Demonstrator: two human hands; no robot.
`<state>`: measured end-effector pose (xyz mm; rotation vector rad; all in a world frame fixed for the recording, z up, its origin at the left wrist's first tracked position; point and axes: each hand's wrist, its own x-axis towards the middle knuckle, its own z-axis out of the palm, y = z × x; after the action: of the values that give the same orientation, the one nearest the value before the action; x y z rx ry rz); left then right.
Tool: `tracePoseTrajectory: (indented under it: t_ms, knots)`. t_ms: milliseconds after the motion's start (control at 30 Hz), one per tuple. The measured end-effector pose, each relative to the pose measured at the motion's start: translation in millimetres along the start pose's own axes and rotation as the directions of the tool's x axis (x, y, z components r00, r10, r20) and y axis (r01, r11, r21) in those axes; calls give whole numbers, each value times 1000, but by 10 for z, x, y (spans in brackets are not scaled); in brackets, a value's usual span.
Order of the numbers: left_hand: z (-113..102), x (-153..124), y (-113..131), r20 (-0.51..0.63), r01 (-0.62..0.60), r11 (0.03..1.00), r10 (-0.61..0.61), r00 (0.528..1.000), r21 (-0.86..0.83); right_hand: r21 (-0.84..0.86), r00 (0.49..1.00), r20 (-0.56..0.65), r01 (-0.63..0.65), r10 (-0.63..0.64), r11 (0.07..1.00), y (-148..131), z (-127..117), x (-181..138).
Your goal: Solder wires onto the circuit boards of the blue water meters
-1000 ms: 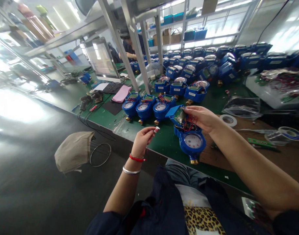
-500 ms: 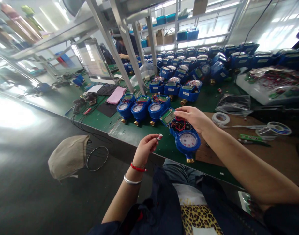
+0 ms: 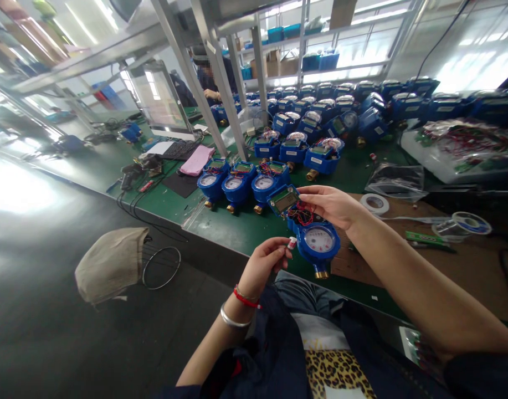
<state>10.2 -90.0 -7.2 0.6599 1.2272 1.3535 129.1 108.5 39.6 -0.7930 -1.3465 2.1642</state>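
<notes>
A blue water meter [image 3: 335, 252] with a round white dial and a brass end stands in front of me at the bench edge. Its raised part carries a green display board [image 3: 284, 203], and red and black wires [image 3: 302, 215] lie exposed below that. My right hand [image 3: 332, 205] is closed on the display board's right edge, with its lower fingers over the wires. Between thumb and forefinger, my left hand [image 3: 266, 262] pinches a small white-and-red cylinder [image 3: 292, 243], too small to identify, close to the meter's left side.
Several blue meters [image 3: 232, 183] stand to the left and behind. On the right are cardboard [image 3: 386, 260], a tape roll [image 3: 375, 204], a solder spool [image 3: 465, 224] and bagged wiring [image 3: 465, 144]. A monitor [image 3: 162, 100] and metal posts [image 3: 214, 83] rise at left. Another person's hand [image 3: 212, 95] shows behind.
My left hand has moved right with the small cylinder, up to the meter's side. The display board has tilted and shifted slightly left, with my right hand still at its edge.
</notes>
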Motion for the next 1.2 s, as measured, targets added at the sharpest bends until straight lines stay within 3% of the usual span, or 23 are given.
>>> tracePoseTrajectory:
  t_ms: [367,533,633,700,800,900,1067,1200]
  knots:
    - [-7,-43,11,-10,16,996,-17,1000,-92,-34,1000,-18,-24,23,999,-14,24,-28]
    - [4,-74,37,-4,-1,993,0,1000,-115,-104,999,-45,-26,21,994,-19,89,-45]
    - [14,-88,54,-9,8,993,-9,1000,-121,-221,997,-60,34,-48,975,3,103,-14]
    - [23,-103,65,-6,30,992,-31,999,-126,-404,987,-79,100,-144,909,20,102,28]
    - [35,-137,82,3,50,989,-50,999,-136,-685,959,-65,157,-275,711,34,102,97]
    - [39,-175,91,-4,47,989,-48,999,-141,-784,942,-45,173,-332,596,48,111,140]
    - [22,-207,62,-25,44,990,-48,999,-135,-638,961,-36,189,-274,747,108,100,157]
    - [20,-212,29,-28,40,990,-44,999,-134,-635,963,10,215,-270,742,96,84,114]
